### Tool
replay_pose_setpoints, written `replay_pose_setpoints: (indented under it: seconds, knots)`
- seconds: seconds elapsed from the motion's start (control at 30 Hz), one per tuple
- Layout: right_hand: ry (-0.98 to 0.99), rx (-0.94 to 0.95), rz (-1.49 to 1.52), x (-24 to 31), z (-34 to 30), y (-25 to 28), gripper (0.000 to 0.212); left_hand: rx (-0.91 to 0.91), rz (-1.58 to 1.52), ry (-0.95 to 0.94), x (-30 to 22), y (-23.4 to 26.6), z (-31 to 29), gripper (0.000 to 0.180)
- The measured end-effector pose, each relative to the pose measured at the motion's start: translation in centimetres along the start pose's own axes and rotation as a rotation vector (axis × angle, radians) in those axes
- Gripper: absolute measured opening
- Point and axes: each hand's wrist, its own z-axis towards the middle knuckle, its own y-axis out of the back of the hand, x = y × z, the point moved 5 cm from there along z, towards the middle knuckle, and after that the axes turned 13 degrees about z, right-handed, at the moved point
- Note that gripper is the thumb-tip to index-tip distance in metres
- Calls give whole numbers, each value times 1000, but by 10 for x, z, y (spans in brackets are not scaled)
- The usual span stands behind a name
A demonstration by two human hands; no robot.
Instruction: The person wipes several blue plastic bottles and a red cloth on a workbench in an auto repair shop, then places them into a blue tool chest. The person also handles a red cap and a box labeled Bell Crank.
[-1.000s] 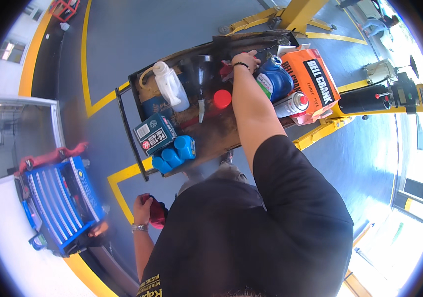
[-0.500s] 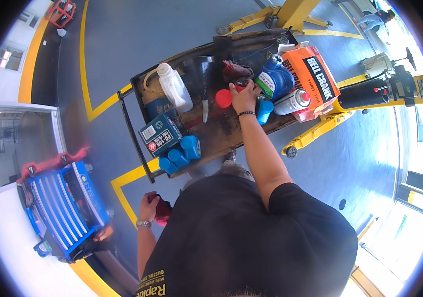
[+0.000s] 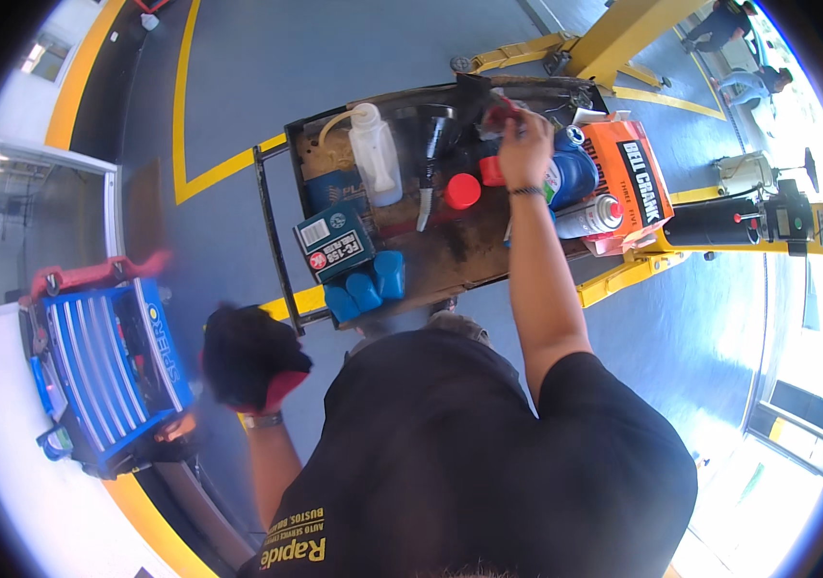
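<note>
My right hand (image 3: pixel 527 152) reaches over a dark cart tray (image 3: pixel 459 265), its fingers closed on a crumpled dark red cloth (image 3: pixel 499 117). Beside that hand are a red object (image 3: pixel 492 171), partly covered, and a blue jug (image 3: pixel 577 177). A round red cap (image 3: pixel 462 191) lies to its left. Off the cart's left side, a bunched black and red cloth (image 3: pixel 255 356) is in my left hand. That cloth hides the left fingers, leaving mainly the wrist with a metal band in sight.
The tray also bears a white bottle with a spout (image 3: pixel 376 159), a black funnel (image 3: pixel 435 135), a filter box (image 3: pixel 334 241), several blue bottles (image 3: pixel 363 289), a spray can (image 3: pixel 589 218) and an orange box (image 3: pixel 628 178). A blue tool chest (image 3: pixel 117 366) stands left; a yellow lift (image 3: pixel 623 43) is beyond.
My right hand has moved farther up the tray, from the red object to the dark red cloth. My left hand has swung left and up, and its cloth has spread out.
</note>
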Motion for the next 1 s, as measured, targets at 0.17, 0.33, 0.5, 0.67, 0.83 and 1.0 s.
replay_pose_setpoints:
  seconds: [0.17,0.33,0.5,0.67,0.83,1.0]
  knots:
    - [-743,-200,1315,-2,-37,41,31,37,-126,43,20,-31,12,53]
    - [-1131,63,1951,41,-86,30,53,34,-217,101,27,-37,30,52]
    - [-1266,138,2155,76,-144,17,56,59,-246,113,24,-28,57,52]
    - [-1415,181,2035,69,-198,21,54,195,-193,93,19,-19,81,57]
    - [-1085,309,1014,27,-209,30,49,380,259,-14,20,-17,87,62]
    - [-42,541,-118,52,-191,47,49,541,-407,118,23,-15,85,67]
